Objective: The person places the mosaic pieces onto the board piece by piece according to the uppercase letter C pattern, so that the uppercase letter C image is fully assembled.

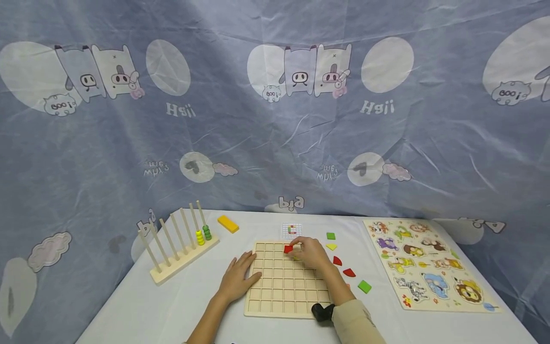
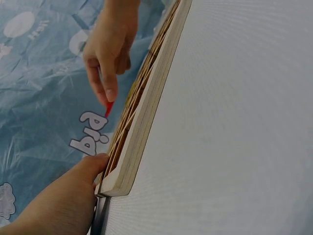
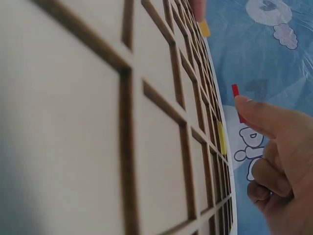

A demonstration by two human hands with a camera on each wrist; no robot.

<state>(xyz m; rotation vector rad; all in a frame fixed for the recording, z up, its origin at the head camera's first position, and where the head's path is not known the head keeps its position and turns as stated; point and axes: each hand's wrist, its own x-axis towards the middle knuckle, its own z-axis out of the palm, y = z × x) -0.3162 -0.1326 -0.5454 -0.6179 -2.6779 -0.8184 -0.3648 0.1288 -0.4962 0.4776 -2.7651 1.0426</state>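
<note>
My right hand (image 1: 310, 253) pinches a small flat red square tile (image 1: 288, 249) between thumb and fingers, over the far part of a wooden grid board (image 1: 267, 302). In the right wrist view the red tile (image 3: 235, 91) is held up edge-on, apart from the grid. A yellow piece (image 3: 222, 138) sits in the board near that hand, partly covered in the head view. My left hand (image 1: 237, 279) rests at the board's left edge, fingers extended and the thumb lying over the rim. The undersides of the left fingers are hidden.
Beyond the board lies a pattern card (image 1: 292, 231). Loose pieces, including a green square (image 1: 364, 286) and a red quarter-round (image 1: 349, 273), lie to the right. An animal puzzle (image 1: 429, 267) is farther right. Left stand a peg rack (image 1: 185, 262) and a yellow block (image 1: 228, 224).
</note>
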